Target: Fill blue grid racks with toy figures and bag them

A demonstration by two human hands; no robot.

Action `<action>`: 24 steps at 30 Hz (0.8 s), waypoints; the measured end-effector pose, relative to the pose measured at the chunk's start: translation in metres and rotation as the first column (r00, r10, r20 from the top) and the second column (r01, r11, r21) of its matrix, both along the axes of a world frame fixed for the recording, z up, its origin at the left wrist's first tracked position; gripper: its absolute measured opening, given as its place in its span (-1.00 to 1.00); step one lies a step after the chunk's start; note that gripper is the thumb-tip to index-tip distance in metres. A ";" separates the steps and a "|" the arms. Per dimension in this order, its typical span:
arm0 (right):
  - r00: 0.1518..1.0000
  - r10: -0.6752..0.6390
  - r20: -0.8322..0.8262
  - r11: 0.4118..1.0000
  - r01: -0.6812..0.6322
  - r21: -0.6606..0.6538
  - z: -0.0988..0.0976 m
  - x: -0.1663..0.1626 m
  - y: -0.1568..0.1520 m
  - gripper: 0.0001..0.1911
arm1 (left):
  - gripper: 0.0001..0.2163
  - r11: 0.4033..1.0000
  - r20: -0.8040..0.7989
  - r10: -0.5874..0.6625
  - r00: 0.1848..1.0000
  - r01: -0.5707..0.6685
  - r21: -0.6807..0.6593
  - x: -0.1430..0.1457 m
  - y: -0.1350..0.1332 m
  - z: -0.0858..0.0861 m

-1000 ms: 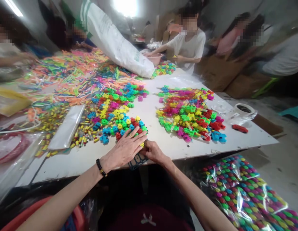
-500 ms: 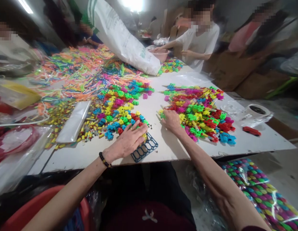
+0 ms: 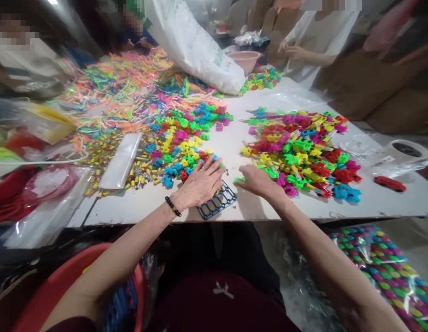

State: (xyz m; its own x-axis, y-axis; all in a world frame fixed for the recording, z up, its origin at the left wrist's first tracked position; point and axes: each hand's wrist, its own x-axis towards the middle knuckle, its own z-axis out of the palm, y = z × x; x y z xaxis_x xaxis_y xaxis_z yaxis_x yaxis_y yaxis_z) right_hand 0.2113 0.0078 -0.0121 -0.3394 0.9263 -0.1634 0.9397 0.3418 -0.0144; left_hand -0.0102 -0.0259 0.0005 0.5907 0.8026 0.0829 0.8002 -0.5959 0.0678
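My left hand (image 3: 202,183), fingers stretched and spread, lies over the near edge of a heap of small coloured plastic pieces (image 3: 181,161). Beneath its palm side, a dark blue plastic frame with rows of slots (image 3: 219,203) is partly covered. My right hand (image 3: 257,180) is closed around a small green plastic piece (image 3: 238,179), only its end showing at the fingertips. It is just above the tabletop, by the left edge of a pile of coloured plastic toys with clear stems (image 3: 300,154). A tiny dark part (image 3: 227,172) lies between the hands.
A clear plastic packet (image 3: 120,161) rests on small yellow-and-red parts. Behind are heaped coloured strips (image 3: 113,92), a white sack (image 3: 203,50) and a pink basin (image 3: 244,60). A tape roll (image 3: 405,150) and red toy car (image 3: 389,183) sit at right. Co-workers stand across the table.
The camera view has shifted, so the table appears farther right and higher. My right hand has moved toward me from the toy pile's edge, with the green piece. The left hand stays over the frame.
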 end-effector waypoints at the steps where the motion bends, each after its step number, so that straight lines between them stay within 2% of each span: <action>1: 1.000 -0.018 -0.009 1.000 0.018 -0.010 -0.004 0.010 -0.003 -0.64 | -0.51 1.000 -0.016 0.005 1.000 -0.005 0.011 0.000 0.001 -0.002; 5: 0.997 -0.064 0.039 0.996 0.066 -0.052 -0.017 0.037 -0.017 -0.81 | -0.52 1.000 -0.034 -0.015 0.999 0.016 0.023 -0.003 0.002 -0.004; 7: 0.995 -0.094 0.022 0.995 0.094 -0.025 -0.021 0.042 -0.020 -0.81 | -0.52 0.999 -0.025 -0.028 0.999 0.028 0.027 -0.005 0.002 -0.003; 9: 0.991 -0.106 -0.086 0.994 0.105 -0.016 -0.026 0.044 -0.020 -0.80 | -0.53 0.999 -0.019 -0.047 0.999 0.048 0.026 -0.008 0.002 -0.002; 11: 0.947 -0.080 -0.310 0.997 0.079 -0.015 -0.032 0.044 -0.022 -0.86 | -0.53 0.997 -0.020 -0.080 0.997 0.080 0.019 -0.011 0.001 -0.002; 13: 0.803 -0.052 -0.593 0.998 0.029 -0.048 -0.039 0.037 -0.028 -0.83 | -0.53 0.994 -0.021 -0.110 0.994 0.110 0.006 -0.015 0.000 -0.002; 15: 0.572 -0.085 -0.816 0.991 -0.035 -0.128 -0.050 0.022 -0.035 -0.77 | -0.53 0.992 -0.016 -0.126 0.992 0.126 0.001 -0.018 0.000 -0.004; 17: 0.352 -0.157 -0.923 0.980 -0.061 -0.190 -0.064 0.000 -0.041 -0.74 | -0.53 0.992 -0.007 -0.124 0.992 0.124 0.006 -0.019 0.000 -0.007; 18: 0.276 -0.186 -0.943 0.977 -0.050 -0.207 -0.071 -0.011 -0.042 -0.72 | -0.52 0.992 -0.003 -0.122 0.993 0.122 0.009 -0.019 0.000 -0.008; 19: 0.229 -0.203 -0.952 0.976 -0.033 -0.216 -0.077 -0.021 -0.042 -0.72 | -0.52 0.993 0.000 -0.120 0.993 0.120 0.011 -0.018 0.001 -0.009; 21: 0.208 -0.211 -0.955 0.976 -0.011 -0.218 -0.087 -0.035 -0.039 -0.73 | -0.51 0.993 0.004 -0.117 0.993 0.117 0.010 -0.018 0.001 -0.010; 24: 0.286 -0.153 -0.946 0.986 -0.015 -0.164 -0.093 -0.038 -0.030 -0.77 | -0.50 0.994 0.007 -0.109 0.994 0.109 -0.001 -0.018 0.000 -0.010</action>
State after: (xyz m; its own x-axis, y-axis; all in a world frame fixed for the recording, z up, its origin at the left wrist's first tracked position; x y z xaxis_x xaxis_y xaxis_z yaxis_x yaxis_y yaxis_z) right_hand 0.1729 -0.0225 -0.1052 -0.2679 0.9555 0.1235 0.2499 0.1927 -0.9489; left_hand -0.0278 -0.0260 -0.0098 0.6741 0.7336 0.0861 0.7299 -0.6795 0.0746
